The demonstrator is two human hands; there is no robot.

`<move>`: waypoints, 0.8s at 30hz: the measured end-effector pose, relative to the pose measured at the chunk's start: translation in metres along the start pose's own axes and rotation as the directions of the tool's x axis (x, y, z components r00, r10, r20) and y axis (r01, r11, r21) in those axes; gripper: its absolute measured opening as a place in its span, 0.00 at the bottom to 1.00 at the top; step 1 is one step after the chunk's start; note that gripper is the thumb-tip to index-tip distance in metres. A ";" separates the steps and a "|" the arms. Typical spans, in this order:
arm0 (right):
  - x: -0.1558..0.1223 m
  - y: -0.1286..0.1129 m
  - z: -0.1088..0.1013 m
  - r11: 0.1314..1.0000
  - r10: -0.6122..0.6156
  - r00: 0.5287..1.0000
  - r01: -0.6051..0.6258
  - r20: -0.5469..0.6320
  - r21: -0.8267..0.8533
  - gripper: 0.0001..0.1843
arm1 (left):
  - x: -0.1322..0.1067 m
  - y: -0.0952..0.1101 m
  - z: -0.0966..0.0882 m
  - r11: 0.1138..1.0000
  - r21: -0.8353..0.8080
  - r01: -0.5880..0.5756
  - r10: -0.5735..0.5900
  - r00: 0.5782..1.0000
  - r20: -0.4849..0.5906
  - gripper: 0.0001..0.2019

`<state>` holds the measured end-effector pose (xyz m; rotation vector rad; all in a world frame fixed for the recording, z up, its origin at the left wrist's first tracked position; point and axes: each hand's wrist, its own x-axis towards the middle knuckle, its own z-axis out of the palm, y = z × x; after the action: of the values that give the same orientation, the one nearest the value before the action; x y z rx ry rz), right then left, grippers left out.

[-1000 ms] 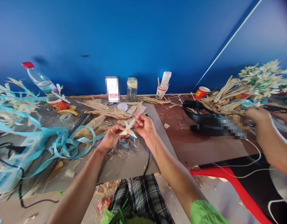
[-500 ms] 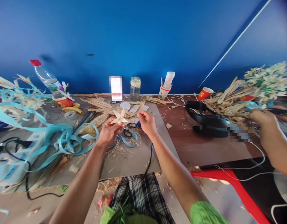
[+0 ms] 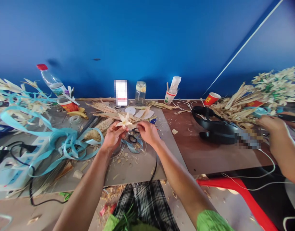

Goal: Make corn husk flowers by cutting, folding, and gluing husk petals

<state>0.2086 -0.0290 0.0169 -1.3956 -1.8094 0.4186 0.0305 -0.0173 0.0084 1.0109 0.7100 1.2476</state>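
My left hand [image 3: 114, 136] is closed, its thumb and fingers pinching the base of a cream-white husk flower [image 3: 124, 120] with pointed petals. Close on its right, my right hand [image 3: 148, 131] has its fingers pinched together at a pale husk petal [image 3: 133, 126] beside the flower. Whether that petal is joined to the flower I cannot tell. Below and between the hands lie black-handled scissors [image 3: 132, 138], partly hidden, and a loop of light-blue ribbon [image 3: 134, 147]. Dry husk strips [image 3: 106, 110] lie behind the flower.
Tangled blue ribbon [image 3: 65, 141] and a white power strip [image 3: 15, 170] lie left. Along the wall stand a phone [image 3: 121, 93], a glass jar [image 3: 140, 93] and a paper cup [image 3: 170, 96]. Right are a black headset [image 3: 217, 130] and a co-worker's hand [image 3: 273, 125].
My right hand has moved left and slightly down, from apart to right beside the flower. My left hand still holds the flower. The whole view has shifted slightly.
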 end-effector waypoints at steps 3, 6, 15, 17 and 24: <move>0.004 0.007 -0.008 0.993 0.096 0.991 -0.102 -0.097 -0.055 0.11 | 0.001 0.000 0.000 1.000 0.009 0.008 -0.008 1.000 -0.007 0.12; 0.007 0.015 -0.013 0.975 0.177 0.976 -0.192 -0.128 -0.115 0.11 | 0.001 -0.001 0.000 1.000 0.010 0.013 -0.013 1.000 -0.003 0.12; 0.009 0.015 -0.023 0.891 0.306 0.950 -0.306 -0.056 -0.334 0.11 | 0.003 0.000 0.002 0.997 -0.074 0.028 -0.032 0.998 -0.061 0.12; 0.010 0.019 -0.032 0.826 0.415 0.907 -0.409 -0.073 -0.387 0.16 | 0.004 -0.001 0.002 0.996 -0.086 0.025 -0.032 0.997 -0.073 0.13; 0.004 0.026 -0.049 0.768 0.514 0.836 -0.350 0.190 -0.537 0.35 | 0.005 -0.005 -0.003 0.996 -0.090 -0.001 -0.005 0.998 -0.063 0.12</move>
<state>0.2620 -0.0264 0.0321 -2.2454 -1.9187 0.4788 0.0313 -0.0114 0.0032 0.9004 0.6970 1.3033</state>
